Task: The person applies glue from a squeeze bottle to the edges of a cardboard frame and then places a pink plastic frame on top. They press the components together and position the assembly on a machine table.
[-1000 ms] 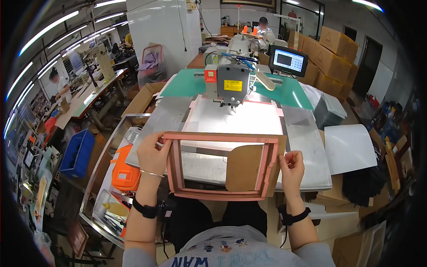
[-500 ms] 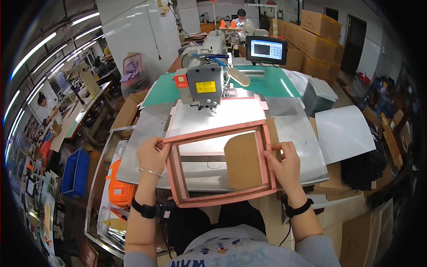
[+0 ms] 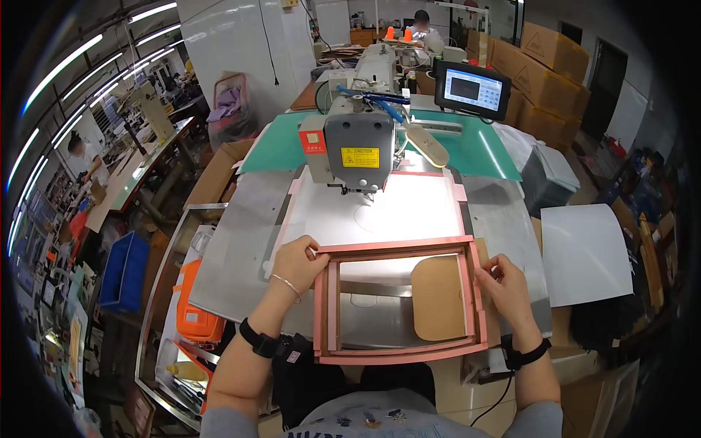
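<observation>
A pink-edged rectangular frame (image 3: 398, 358) lies between my hands over the near edge of the metal sewing table (image 3: 226, 241). My left hand (image 3: 296, 264) pinches its far left corner. At the right rail, my right hand (image 3: 507, 288) is closed with the thumb against the frame; its other fingertips are partly hidden. Through the frame's opening shows a tan board piece (image 3: 438, 299) with rounded corners, on the right side. Just beyond the frame, a white sheet with pink edging (image 3: 321, 212) lies beneath the grey sewing machine head (image 3: 359, 150).
A control screen (image 3: 472, 89) stands behind the machine at right. Grey bins (image 3: 551, 179) and a white sheet (image 3: 586, 252) are on the right side. An orange case (image 3: 196, 310) and a blue crate (image 3: 124, 270) sit at left. Other people work farther back.
The pink frame has come down from a tilt and now sits squarer to the table, close against the white sheet's near side. Both hands moved with it. The view has shifted slightly.
</observation>
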`<state>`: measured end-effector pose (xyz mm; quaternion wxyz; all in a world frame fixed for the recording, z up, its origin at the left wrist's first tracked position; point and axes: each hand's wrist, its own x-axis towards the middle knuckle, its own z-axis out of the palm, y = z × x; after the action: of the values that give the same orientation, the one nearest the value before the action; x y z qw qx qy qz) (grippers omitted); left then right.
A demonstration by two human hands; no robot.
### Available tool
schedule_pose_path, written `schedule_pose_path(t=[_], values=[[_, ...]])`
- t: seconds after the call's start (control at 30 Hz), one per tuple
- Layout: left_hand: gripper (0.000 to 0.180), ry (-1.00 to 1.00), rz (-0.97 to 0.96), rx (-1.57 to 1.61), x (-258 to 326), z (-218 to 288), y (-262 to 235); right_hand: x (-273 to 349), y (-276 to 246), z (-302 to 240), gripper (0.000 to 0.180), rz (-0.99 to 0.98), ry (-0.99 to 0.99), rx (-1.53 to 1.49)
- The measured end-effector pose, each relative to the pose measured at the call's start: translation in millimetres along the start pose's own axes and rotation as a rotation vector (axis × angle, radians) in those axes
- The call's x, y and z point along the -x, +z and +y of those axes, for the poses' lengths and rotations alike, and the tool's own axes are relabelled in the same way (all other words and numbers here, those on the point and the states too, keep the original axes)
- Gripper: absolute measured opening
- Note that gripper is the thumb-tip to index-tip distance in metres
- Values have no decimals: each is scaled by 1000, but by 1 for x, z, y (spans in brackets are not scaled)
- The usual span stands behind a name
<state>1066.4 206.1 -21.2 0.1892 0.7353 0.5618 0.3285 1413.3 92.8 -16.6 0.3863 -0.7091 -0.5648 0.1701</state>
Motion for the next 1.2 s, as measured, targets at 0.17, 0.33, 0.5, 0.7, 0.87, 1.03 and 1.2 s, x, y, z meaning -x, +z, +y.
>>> schedule_pose_path(t=[0.17,0.33,0.5,0.7,0.87,1.03,1.2], values=[[18,-20,-109,-10,-14,-29,-23,-46,37,0,30,-185,-17,-38],[15,-295,-235,198,-13,-57,-64,-75,76,-26,26,-427,-40,-93],[16,-383,-177,144,4,-74,-104,-82,95,-56,41,-728,29,-202],[16,-453,-88,165,4,-89,-127,-86,119,-72,54,-740,-111,39],[14,-464,-5,152,-6,-100,-131,-94,130,-74,49,-664,-157,14],[11,-381,12,146,-30,-96,-111,-104,134,-64,26,-449,-257,115],[10,-374,-5,164,-46,-98,-97,-112,142,-54,23,-326,-335,198]])
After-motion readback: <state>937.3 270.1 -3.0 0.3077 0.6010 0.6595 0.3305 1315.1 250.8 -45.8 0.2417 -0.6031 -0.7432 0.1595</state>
